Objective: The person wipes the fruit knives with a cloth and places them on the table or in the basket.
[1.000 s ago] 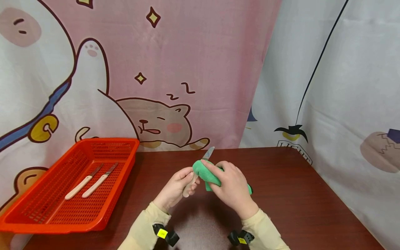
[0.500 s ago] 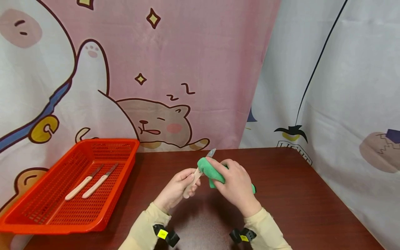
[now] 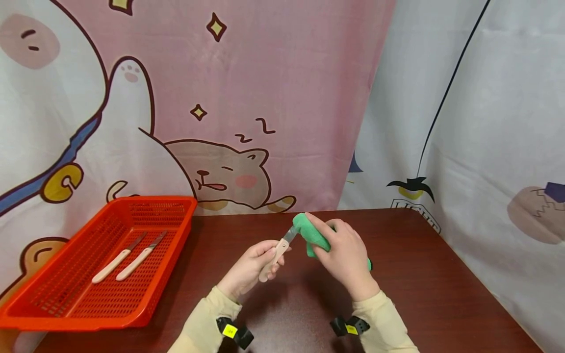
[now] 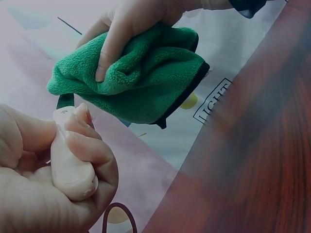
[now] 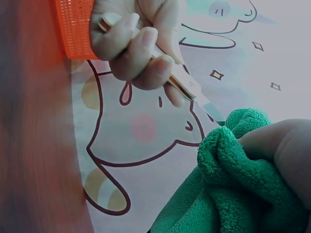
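My left hand (image 3: 252, 267) grips the pale handle of a knife (image 3: 278, 255), its blade angled up and to the right. In the left wrist view the fingers curl around the handle (image 4: 70, 162), and a short stretch of blade (image 4: 65, 100) shows above it. My right hand (image 3: 346, 255) pinches a bunched green cloth (image 3: 311, 233) around the outer part of the blade, so the tip is hidden. Loose folds of the cloth (image 4: 146, 87) with a dark edge hang below the right hand in the left wrist view. Both hands are above the table.
A red plastic basket (image 3: 172, 274) stands at the left of the brown table (image 3: 423, 289). Two similar knives with pale handles, one nearer (image 3: 134, 263) and one to its left (image 3: 110, 264), lie in it. A printed curtain (image 3: 309, 98) hangs behind the table.
My right hand has slid the green cloth up and right along the blade toward its tip. The lower blade now shows, and the tip is covered. My left hand has barely moved.
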Demonstrator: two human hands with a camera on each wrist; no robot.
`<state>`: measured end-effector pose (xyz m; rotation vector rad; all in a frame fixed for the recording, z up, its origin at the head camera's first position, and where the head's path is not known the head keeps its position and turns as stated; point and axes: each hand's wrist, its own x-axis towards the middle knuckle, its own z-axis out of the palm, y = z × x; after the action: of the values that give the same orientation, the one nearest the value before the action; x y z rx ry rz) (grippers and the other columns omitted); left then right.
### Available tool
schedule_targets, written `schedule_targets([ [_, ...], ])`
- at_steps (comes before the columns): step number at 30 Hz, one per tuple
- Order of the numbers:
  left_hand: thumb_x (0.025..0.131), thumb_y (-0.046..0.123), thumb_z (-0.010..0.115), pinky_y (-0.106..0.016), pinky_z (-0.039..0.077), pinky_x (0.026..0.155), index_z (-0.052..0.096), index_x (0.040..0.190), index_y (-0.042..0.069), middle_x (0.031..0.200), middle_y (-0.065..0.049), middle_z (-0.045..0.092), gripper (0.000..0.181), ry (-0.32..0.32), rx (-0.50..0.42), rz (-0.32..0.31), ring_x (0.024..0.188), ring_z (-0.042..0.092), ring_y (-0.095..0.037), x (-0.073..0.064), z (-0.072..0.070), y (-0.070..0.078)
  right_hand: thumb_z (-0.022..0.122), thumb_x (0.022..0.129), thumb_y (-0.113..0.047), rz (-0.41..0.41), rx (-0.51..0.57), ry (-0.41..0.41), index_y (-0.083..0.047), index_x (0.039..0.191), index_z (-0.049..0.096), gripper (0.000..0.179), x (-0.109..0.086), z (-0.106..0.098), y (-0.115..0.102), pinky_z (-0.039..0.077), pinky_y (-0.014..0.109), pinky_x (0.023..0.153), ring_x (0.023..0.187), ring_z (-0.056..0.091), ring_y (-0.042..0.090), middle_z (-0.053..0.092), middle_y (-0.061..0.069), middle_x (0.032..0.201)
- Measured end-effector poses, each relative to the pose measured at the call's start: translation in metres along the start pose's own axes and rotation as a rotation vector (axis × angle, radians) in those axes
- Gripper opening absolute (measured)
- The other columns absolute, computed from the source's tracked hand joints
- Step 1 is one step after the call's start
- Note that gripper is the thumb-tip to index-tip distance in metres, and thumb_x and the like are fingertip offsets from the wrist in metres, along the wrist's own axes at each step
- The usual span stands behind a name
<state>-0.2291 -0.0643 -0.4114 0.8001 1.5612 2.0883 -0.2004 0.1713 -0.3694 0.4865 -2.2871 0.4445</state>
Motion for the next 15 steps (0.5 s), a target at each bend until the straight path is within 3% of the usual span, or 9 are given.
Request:
schedule_targets([
  [6, 0.107, 0.015, 0.043, -0.018, 0.039, 0.053, 0.044, 0.13, -0.018, 0.089, -0.004, 0.057, 0.041, 0.001, 0.015, -0.019, 0.067, 0.049, -0.007, -0.001, 0.0, 0.001, 0.086, 0.072, -0.013, 0.03, 0.003, 0.007, -0.027, 0.139, 0.059, 0.074, 0.0, -0.004, 0.006, 0.048, 0.042, 0.061, 0.077, 0.059, 0.028, 0.061, 0.012, 0.097],
  [11, 0.106, 0.015, 0.045, -0.019, 0.042, 0.055, 0.05, 0.127, -0.014, 0.088, -0.003, 0.06, 0.036, 0.017, 0.032, -0.01, 0.067, 0.051, -0.008, -0.001, -0.002, 0.002, 0.086, 0.074, -0.013, 0.059, 0.008, 0.011, -0.027, 0.141, 0.057, 0.075, 0.0, -0.009, 0.011, 0.048, 0.043, 0.063, 0.08, 0.058, 0.028, 0.061, 0.012, 0.098],
  [15, 0.106, 0.014, 0.047, -0.021, 0.045, 0.058, 0.055, 0.126, -0.009, 0.088, -0.003, 0.061, 0.032, 0.081, 0.073, -0.01, 0.067, 0.053, -0.01, -0.001, -0.003, 0.005, 0.085, 0.075, -0.014, 0.086, 0.02, 0.008, -0.03, 0.143, 0.054, 0.076, 0.001, -0.011, 0.013, 0.049, 0.044, 0.065, 0.083, 0.058, 0.028, 0.06, 0.012, 0.099],
])
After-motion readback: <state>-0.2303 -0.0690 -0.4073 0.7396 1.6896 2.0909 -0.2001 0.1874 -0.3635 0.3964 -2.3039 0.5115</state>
